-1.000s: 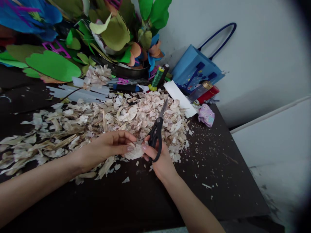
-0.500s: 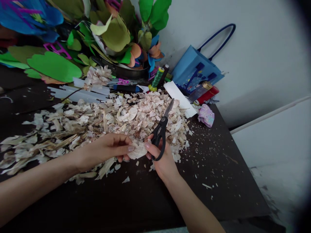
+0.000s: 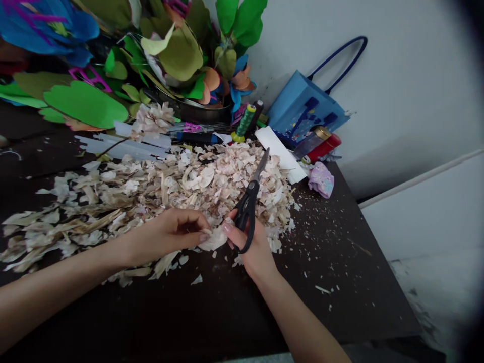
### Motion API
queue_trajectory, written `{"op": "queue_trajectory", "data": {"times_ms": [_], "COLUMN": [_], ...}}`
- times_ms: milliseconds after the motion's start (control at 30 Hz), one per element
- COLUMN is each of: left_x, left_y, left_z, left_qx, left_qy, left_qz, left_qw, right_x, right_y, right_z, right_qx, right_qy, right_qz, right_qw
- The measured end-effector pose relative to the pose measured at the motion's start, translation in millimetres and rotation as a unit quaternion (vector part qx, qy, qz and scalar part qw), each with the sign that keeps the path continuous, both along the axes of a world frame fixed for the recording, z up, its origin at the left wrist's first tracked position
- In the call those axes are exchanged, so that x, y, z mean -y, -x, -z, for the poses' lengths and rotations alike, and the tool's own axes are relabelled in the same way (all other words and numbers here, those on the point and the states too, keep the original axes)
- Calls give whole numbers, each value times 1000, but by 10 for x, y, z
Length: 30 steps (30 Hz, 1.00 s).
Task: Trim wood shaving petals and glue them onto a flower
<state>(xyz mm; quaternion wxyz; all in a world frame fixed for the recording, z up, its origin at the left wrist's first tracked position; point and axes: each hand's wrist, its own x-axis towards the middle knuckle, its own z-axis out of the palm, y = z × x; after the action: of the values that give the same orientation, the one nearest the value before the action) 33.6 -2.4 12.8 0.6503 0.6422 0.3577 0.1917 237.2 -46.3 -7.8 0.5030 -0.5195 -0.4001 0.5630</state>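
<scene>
A thin, pale, papery piece (image 3: 215,239), like a dried husk or petal, is stretched between my two hands. My left hand (image 3: 162,236) pinches its left edge between thumb and fingers. With thumb and fingertips, my right hand (image 3: 258,250) grips the right edge. That same hand carries black-handled scissors (image 3: 251,185), their blades closed and pointing up and away from me. Beneath and beyond both hands spreads a heap of dry, cream and brownish scraps (image 3: 242,169). Some of my left fingers are hidden behind the piece and the hand itself.
On the dark table (image 3: 363,297), tiny bits lie scattered to the right. Behind the heap are white strips (image 3: 124,146), a green thread spool (image 3: 245,122), a white card (image 3: 278,151) and a blue bag (image 3: 302,111). Colourful artificial flowers (image 3: 181,55) fill a pan at the back left.
The left fingers have shifted slightly on the pale piece, which looks more folded now. The scissors have tilted a little with my right hand. Everything else stays in place.
</scene>
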Motion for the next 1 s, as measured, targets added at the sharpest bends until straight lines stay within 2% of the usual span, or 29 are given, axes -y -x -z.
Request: {"op": "queue_trajectory", "data": {"times_ms": [200,267,433,667,900,1000], "left_x": [-36,-26,34,-9,-21,-22], "left_y": [23,14,-32,-2,3,0], "left_z": [20,23,6,11,70,75], "left_qx": [-6,-4,16,36,36,29], "left_qy": [35,47,86,150,160,130], "left_qz": [-85,-94,-92,-40,-31,-29], "left_qw": [996,994,992,987,986,991], "right_x": [-13,-2,32,-8,-16,-12], "right_y": [35,56,81,49,39,32], "right_z": [-78,-75,-7,4,-8,0], "right_qx": [-11,8,48,12,8,5], "right_qy": [-20,-16,-27,-17,-16,-12], "right_qz": [-12,-17,-15,5,5,1], "right_qw": [1000,1000,998,1000,1000,1000]}}
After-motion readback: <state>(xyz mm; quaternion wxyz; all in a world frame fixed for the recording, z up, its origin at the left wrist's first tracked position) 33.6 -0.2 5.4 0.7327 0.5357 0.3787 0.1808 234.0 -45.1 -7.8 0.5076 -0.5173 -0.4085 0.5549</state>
